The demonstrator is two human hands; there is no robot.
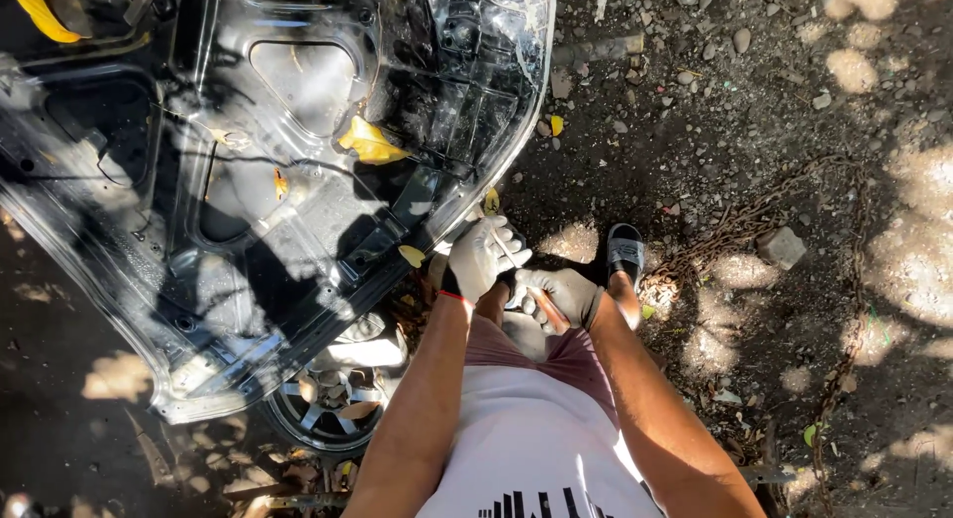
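Tool (pixel 508 252), thin pale shaft, right hand (pixel 558 295) gripping handle

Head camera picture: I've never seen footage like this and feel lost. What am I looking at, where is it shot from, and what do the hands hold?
The camera sits on a person's head and looks straight down, so you see their own arms. Both hands wear grey work gloves. The left hand holds a thin pale stick-like tool at the edge of a black car body panel lying on dirt ground. The right hand grips a brown handle. A wheel lies under the panel, and a rusty chain lies nearby.
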